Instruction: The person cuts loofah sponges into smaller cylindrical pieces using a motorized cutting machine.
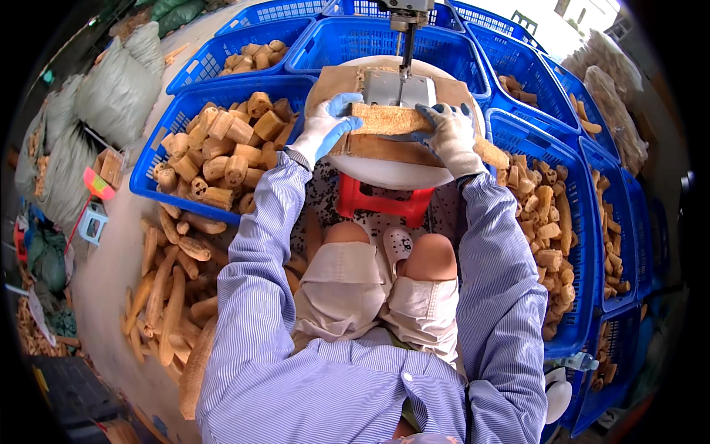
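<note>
A dried loofah (390,120) lies crosswise over the machine's table, in front of a thin upright blade (402,88). My left hand (326,127), in a white and blue glove, grips its left end. My right hand (450,135), gloved the same way, closes on it further right. Past my right wrist a length of loofah (491,154) sticks out; whether it is the same one is hidden by the hand. Under the blade sits a metal plate (377,87) on a cardboard-covered board (336,79). The machine's head (405,6) stands above.
On the left a blue basket (148,174) holds short loofah pieces, with whole loofahs (166,288) heaped on the floor below it. Another filled blue basket (590,244) stands at right. A red stool (384,203) is beneath the table; sacks (122,85) lie far left.
</note>
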`<state>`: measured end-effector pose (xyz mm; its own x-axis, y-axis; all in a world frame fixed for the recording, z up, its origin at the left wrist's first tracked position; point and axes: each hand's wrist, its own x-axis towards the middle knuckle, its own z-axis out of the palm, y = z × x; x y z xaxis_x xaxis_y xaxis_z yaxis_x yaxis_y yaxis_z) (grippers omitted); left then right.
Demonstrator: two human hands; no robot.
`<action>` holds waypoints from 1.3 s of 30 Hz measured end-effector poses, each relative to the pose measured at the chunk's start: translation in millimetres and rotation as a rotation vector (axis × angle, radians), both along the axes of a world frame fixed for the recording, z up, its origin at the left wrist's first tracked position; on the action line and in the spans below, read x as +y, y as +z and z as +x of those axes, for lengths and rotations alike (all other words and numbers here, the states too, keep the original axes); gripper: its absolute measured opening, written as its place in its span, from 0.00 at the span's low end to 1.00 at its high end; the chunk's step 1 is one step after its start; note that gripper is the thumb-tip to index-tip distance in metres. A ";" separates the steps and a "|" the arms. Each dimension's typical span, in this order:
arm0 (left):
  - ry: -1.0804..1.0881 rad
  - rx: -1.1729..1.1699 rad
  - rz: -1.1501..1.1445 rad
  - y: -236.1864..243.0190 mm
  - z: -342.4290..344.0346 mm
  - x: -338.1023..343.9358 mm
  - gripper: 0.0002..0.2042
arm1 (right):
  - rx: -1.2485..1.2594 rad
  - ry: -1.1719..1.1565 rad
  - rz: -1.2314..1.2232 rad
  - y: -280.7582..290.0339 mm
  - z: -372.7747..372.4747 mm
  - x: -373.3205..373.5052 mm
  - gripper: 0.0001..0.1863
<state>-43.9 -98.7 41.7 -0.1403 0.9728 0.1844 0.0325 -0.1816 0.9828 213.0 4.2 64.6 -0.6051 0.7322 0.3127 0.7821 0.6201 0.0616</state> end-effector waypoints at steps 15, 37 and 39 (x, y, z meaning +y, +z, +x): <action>0.191 0.134 0.061 -14.1 -4.2 24.4 0.19 | -0.043 0.060 -0.100 11.3 -20.4 31.5 0.26; 0.028 0.051 0.032 19.0 4.6 17.3 0.24 | -0.054 0.198 -0.743 53.6 12.6 67.6 0.40; -0.100 0.056 0.066 13.4 37.3 -5.0 0.33 | -0.035 0.293 -0.800 59.1 14.8 43.7 0.41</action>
<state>-6.6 -103.7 55.2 -0.0305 0.9669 0.2533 0.0650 -0.2509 0.9658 227.8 47.9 123.7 -0.8040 0.5372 -0.2551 0.5896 0.6640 -0.4599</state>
